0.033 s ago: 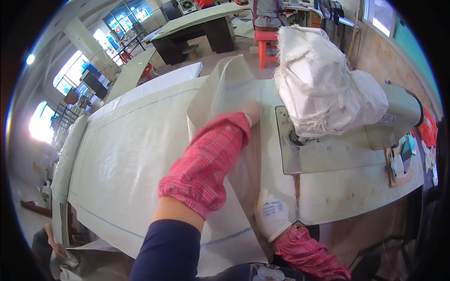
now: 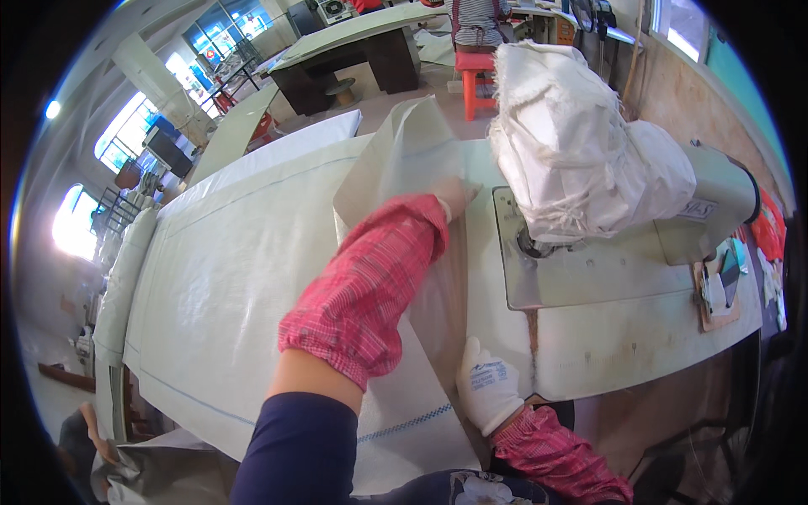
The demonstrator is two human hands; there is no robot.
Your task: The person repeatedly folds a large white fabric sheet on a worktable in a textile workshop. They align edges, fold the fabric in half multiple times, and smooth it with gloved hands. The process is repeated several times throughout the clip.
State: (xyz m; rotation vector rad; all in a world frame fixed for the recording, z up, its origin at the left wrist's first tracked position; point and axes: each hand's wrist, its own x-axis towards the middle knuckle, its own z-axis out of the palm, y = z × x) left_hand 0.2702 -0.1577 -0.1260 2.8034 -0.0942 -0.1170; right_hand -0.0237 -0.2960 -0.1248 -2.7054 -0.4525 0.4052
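Observation:
A large off-white woven plastic sheet (image 2: 244,227) with blue lines near its edges spreads over the table, its right side folded over in a crease. My left hand (image 2: 454,195), in a red plaid sleeve cover, reaches to the far part of this fold, against the sewing machine's bed (image 2: 572,290); its fingers are blurred. Nearer me, my right hand (image 2: 490,389) wears a white glove and closes on the sheet's near right edge, thumb pointing away. The sewing machine (image 2: 711,206) stands right of both hands, its head wrapped in white cloth (image 2: 581,151).
A rolled sheet (image 2: 124,282) lies along the left table edge. A small board with tools (image 2: 720,290) rests at the machine's right end. Farther off are a dark-legged table (image 2: 345,67) and a person on a red stool (image 2: 476,80).
My left hand and forearm have shifted very slightly, with the fingers reaching a little farther right. My right hand stays at the sheet's edge.

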